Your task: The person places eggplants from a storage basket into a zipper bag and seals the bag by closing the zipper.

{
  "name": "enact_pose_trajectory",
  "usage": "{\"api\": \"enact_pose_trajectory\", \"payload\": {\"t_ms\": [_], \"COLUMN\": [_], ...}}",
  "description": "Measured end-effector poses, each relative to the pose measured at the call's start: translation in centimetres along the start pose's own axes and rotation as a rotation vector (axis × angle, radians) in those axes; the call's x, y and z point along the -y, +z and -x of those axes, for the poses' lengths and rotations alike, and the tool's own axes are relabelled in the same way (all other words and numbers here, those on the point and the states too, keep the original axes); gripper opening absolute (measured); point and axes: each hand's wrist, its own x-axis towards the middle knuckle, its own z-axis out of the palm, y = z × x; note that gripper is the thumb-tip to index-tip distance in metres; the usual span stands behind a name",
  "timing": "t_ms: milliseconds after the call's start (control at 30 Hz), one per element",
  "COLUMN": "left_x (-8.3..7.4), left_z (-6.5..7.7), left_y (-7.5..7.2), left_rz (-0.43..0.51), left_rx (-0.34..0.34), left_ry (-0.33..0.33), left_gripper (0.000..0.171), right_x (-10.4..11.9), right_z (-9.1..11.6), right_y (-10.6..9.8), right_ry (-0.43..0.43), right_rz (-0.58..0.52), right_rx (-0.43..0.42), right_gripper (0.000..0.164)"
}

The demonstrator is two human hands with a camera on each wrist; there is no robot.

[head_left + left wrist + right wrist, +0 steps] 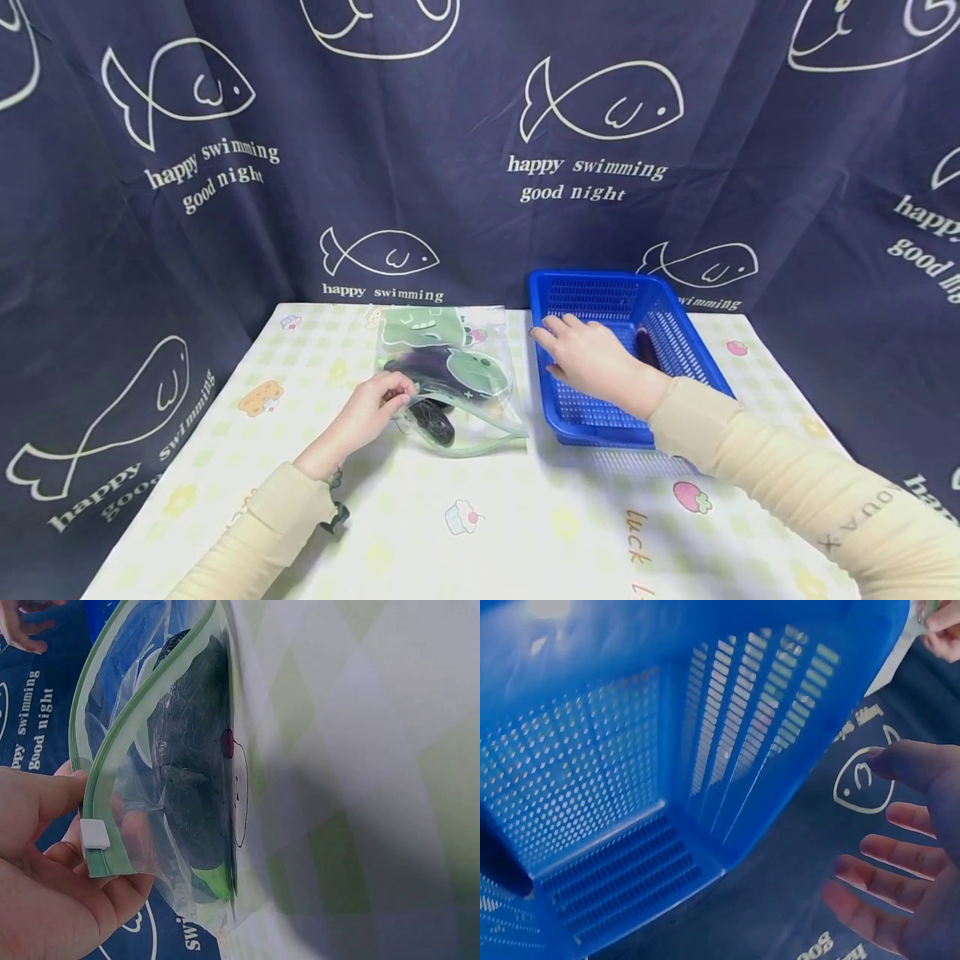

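Observation:
My left hand (375, 404) pinches the zip edge of a clear zip bag (491, 333) at its left end, thumb on the green strip near the white slider (94, 834). The bag lies mouth toward me, its mouth gaping. Inside are dark purple eggplants (426, 365); one dark eggplant (191, 750) with a green end lies near the mouth. My right hand (588, 358) is over the left part of a blue basket (551, 404), fingers spread and holding nothing. Another eggplant (647, 348) leans by the basket's right wall, partly hidden by my right hand and wrist.
A patterned tablecloth (525, 542) covers the table. Behind it hangs a dark blue curtain (480, 125) with white fish prints. The basket stands right of the bag, close to the curtain, with raised slotted walls.

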Motion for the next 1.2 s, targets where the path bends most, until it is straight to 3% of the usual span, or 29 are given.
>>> {"api": "enact_pose_trajectory", "payload": {"t_ms": [500, 800, 1200], "left_x": [0.0, 0.0, 0.0], "left_z": [0.3, 0.3, 0.2], "left_y": [0.0, -0.1, -0.2], "left_rz": [-0.008, -0.002, 0.001], "left_rx": [-0.023, -0.017, -0.017], "left_ry": [0.007, -0.001, 0.019], "left_gripper": [0.011, 0.011, 0.011], "right_x": [-5.5, -7.7, -10.2], "right_z": [0.4, 0.9, 2.3], "right_y": [-0.1, 0.2, 2.2], "right_ry": [0.192, 0.279, 0.399], "right_rz": [-0.165, -0.239, -0.340], "right_rx": [0.243, 0.272, 0.307], "right_gripper": [0.055, 0.059, 0.060]}}
